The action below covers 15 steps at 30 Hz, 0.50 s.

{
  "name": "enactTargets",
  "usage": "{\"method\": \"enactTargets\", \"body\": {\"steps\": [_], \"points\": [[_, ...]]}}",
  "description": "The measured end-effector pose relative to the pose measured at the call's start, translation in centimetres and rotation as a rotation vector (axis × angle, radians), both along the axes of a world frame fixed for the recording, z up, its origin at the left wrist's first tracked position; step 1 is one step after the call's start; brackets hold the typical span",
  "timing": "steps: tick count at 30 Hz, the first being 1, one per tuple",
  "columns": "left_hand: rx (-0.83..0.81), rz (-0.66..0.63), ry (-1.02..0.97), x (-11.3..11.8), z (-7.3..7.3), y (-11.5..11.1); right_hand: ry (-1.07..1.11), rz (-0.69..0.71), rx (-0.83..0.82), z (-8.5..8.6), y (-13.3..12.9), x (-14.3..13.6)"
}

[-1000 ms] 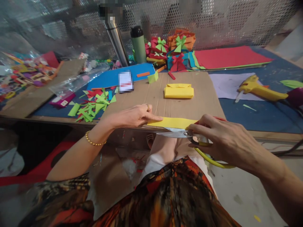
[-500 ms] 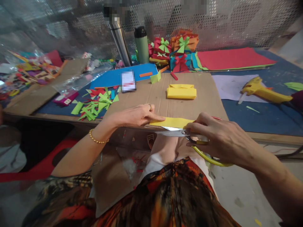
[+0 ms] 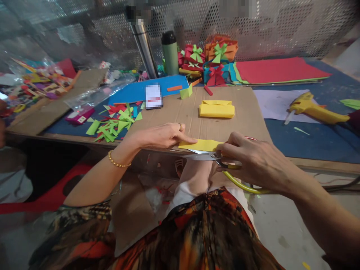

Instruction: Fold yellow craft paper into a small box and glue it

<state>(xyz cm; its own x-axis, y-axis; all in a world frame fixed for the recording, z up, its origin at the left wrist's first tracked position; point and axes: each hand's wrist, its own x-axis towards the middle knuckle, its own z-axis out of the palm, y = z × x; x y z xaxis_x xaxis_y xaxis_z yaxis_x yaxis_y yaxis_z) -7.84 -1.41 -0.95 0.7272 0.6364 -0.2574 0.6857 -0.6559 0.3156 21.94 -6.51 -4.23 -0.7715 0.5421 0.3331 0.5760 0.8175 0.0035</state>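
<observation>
Along the front edge of the cardboard sheet (image 3: 239, 112) lies a yellow paper strip (image 3: 206, 145). My left hand (image 3: 165, 135) holds the strip's left end, its index finger stretched along the top and the other fingers curled. My right hand (image 3: 250, 159) grips yellow-handled scissors (image 3: 199, 156), their blades pointing left along the strip's near edge, slightly apart. My right fingers cover the strip's right end; whether they pinch it is hidden. Behind the strip sits a folded yellow paper piece (image 3: 216, 110).
Green and red paper scraps (image 3: 118, 122) lie at left beside a phone (image 3: 153, 96). A yellow glue gun (image 3: 316, 107) rests at right on purple paper (image 3: 270, 105). Behind stand a green bottle (image 3: 170, 56), a steel flask (image 3: 144, 48), paper bows (image 3: 216, 75) and red sheets (image 3: 281, 70).
My right hand and the scissors have moved a little left along the yellow strip. The left hand stays in place on the strip's left end.
</observation>
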Motion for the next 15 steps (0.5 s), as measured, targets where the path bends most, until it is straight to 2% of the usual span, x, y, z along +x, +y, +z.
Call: {"method": "enactTargets", "body": {"steps": [15], "points": [[-0.013, 0.009, -0.024, 0.25, 0.43, -0.26, -0.022, -0.006, -0.048, 0.32, 0.47, -1.13]]}}
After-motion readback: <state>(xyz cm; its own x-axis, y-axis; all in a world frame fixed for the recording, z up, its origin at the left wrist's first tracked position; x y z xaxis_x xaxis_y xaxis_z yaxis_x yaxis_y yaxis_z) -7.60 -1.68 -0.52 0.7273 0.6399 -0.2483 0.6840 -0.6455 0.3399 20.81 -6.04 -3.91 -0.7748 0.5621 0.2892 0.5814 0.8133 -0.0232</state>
